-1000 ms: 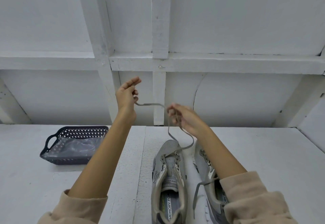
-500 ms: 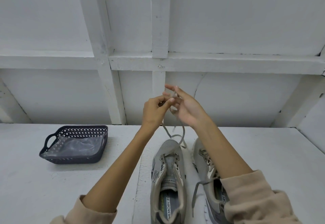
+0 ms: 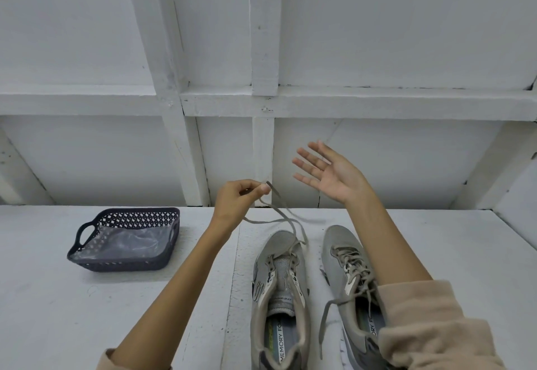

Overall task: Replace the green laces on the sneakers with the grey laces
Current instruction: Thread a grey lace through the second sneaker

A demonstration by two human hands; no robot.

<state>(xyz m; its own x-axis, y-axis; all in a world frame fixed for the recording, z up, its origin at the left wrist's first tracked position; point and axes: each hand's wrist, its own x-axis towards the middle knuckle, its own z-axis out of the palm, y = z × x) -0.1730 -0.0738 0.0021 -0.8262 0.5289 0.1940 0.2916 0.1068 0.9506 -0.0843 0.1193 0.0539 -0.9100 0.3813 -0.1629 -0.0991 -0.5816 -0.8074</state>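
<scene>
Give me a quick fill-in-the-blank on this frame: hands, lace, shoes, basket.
1. The grey lace is pinched by the ____ hand.
2. The right hand is ____, fingers spread, holding nothing.
3. The sneaker that is laced all the way up is the ____ one.
4. The dark basket sits to the ____ of the sneakers.

Missing words: left; open; right; left

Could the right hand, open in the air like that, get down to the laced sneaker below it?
Probably yes. The right hand is open and holds nothing, and the laced sneaker lies on the table just under that forearm, with nothing between them. The left hand is busy pinching the grey lace.
</scene>
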